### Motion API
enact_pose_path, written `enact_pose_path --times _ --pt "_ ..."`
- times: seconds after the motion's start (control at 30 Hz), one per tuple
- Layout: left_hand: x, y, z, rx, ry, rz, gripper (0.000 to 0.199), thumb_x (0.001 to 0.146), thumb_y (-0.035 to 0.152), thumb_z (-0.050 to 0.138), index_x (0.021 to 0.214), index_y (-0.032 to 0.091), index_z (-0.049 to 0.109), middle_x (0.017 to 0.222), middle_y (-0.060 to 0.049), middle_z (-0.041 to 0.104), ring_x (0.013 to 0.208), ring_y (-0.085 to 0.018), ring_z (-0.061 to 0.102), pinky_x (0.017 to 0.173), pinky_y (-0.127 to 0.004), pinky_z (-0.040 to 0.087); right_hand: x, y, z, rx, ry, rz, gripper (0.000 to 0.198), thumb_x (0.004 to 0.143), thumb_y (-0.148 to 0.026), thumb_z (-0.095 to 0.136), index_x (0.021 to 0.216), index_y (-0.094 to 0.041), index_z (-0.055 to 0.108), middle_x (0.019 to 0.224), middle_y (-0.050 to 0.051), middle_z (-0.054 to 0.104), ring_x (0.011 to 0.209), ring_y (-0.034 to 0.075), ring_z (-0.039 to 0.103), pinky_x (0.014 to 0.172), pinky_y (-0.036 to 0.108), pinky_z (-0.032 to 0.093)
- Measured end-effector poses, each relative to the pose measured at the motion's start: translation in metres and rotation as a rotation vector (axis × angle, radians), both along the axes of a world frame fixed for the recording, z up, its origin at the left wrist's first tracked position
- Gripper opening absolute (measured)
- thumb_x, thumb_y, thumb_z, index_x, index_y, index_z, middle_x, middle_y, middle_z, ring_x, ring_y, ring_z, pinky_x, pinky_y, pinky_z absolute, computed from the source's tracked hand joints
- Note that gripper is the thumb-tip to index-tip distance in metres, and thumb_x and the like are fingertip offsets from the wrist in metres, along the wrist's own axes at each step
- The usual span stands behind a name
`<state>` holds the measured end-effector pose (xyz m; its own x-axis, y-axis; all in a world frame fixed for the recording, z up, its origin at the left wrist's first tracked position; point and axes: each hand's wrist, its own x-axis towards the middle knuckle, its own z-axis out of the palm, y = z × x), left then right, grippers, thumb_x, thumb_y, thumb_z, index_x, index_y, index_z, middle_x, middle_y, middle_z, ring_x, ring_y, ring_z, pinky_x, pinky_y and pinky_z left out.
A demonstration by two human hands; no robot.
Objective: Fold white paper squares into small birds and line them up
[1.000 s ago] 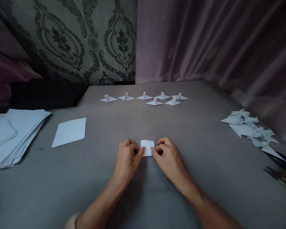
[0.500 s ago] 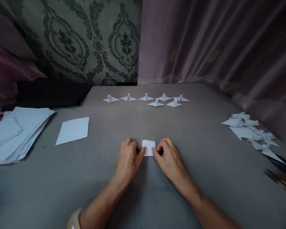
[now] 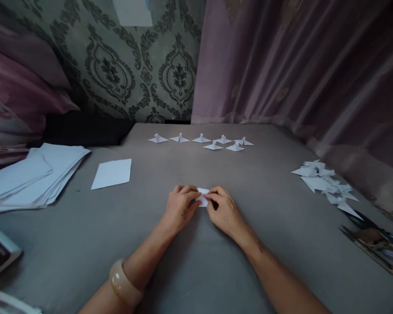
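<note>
Pinching a small, folded white paper at its left side with the left hand, between thumb and fingers. Pinching its right side likewise with the right hand. Holding both sets of fingertips close together over its middle, covering much of it and showing only a strip at the far edge and a patch at the near one. Centring it between both hands, low over the grey table, without showing clearly whether touching the surface or just above it. Wearing a pale bangle on the left forearm.

Facing seven folded birds beyond the hands, counting five in the far row and two in front. Seeing a single sheet lying flat to the left, well apart from the hands, and a loose stack farther left, near a black cloth. Finding a pile of more folded pieces at the right, and a pointed tool on its near side, too blurred to name.
</note>
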<state>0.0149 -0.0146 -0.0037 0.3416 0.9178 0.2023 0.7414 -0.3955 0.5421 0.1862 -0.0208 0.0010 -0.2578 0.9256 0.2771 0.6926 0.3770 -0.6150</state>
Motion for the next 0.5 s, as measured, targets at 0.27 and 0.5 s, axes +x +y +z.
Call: enact_pose_path --times 0.27,0.5 --pt "-0.004 -0.005 0.001 -0.104 -0.065 0.04 0.031 0.085 0.02 0.055 0.112 0.029 0.067 0.122 -0.005 0.062 0.11 -0.026 0.049 0.095 -0.046 0.035 -0.012 -0.005 0.003 -0.001 -0.114 -0.112 0.008 0.08 -0.024 0.057 0.085 -0.019 0.061 0.093 0.006 0.059 0.088 0.02 0.054 0.082 0.033 0.044" --pt "-0.005 -0.006 0.0 -0.128 -0.027 0.054 0.036 0.083 0.018 0.051 0.115 0.03 0.065 0.126 -0.004 0.06 0.111 -0.029 0.048 0.095 -0.049 0.035 -0.027 -0.013 0.002 -0.025 -0.264 -0.253 0.023 0.077 -0.03 0.057 0.097 -0.018 0.058 0.103 0.01 0.058 0.093 0.026 0.052 0.084 0.038 0.041"
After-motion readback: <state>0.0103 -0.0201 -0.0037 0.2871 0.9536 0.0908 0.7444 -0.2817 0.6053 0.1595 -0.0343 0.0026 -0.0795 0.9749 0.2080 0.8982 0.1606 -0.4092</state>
